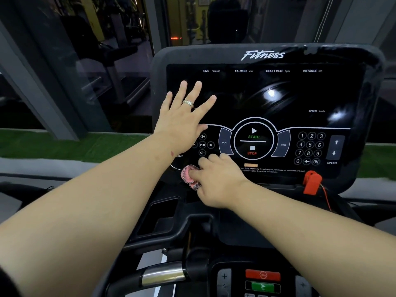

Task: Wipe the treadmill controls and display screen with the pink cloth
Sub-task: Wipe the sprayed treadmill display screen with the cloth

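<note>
The treadmill's black display screen (278, 97) fills the upper right, with its controls (254, 142) below: START and STOP in a ring, a number pad and speed arrows. My left hand (184, 118) lies flat with spread fingers on the screen's left part, a ring on one finger. My right hand (216, 181) grips the bunched pink cloth (189, 175) and presses it against the console's lower left edge, below the volume buttons. Most of the cloth is hidden under my fingers.
A red safety clip (311, 182) with a cord hangs at the console's lower right. Lower down sit a silver handlebar grip (162, 274) and red and green buttons (263, 280). A dark tray recess (158, 217) lies left of centre. Glass wall and green turf are to the left.
</note>
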Available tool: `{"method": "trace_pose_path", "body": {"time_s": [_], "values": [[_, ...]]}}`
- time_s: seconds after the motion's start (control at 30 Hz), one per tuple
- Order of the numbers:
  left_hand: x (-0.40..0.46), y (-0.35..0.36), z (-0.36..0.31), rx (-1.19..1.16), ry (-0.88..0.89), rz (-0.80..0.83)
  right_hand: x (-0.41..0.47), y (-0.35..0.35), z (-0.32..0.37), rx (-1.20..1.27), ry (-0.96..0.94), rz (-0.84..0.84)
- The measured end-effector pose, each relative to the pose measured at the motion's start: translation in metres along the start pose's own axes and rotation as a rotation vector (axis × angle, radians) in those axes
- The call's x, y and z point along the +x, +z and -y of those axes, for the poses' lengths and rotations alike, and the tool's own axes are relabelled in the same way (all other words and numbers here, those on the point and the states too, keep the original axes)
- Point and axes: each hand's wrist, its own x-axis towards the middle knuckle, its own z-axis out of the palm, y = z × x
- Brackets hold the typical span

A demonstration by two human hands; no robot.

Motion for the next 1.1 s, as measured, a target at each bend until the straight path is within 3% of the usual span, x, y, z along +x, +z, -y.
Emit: {"method": "trace_pose_path", "body": {"time_s": [0.27, 0.4, 0.57, 0.8, 0.93, 1.03, 1.1], "values": [[0.0, 0.002, -0.001, 0.0, -0.011, 0.006, -0.045, 0.015, -0.042, -0.133, 0.069, -0.011], [0.0, 0.002, -0.001, 0.005, -0.012, 0.006, -0.03, 0.009, -0.03, -0.071, 0.057, -0.076], [0.0, 0.002, 0.0, 0.022, -0.005, 0.007, -0.013, 0.008, -0.011, -0.025, 0.0, -0.011], [0.001, 0.003, 0.0, 0.019, -0.006, 0.013, -0.066, 0.032, -0.064, -0.123, 0.12, 0.013], [0.0, 0.001, 0.0, 0.02, -0.007, 0.029, -0.09, 0.04, -0.082, -0.146, 0.152, -0.097], [-0.001, -0.001, -0.002, 0.025, -0.015, 0.04, -0.095, 0.04, -0.089, -0.035, 0.166, -0.162], [-0.001, -0.002, -0.004, 0.014, -0.019, 0.038, -0.095, 0.025, -0.089, 0.314, 0.231, -0.245]]}}
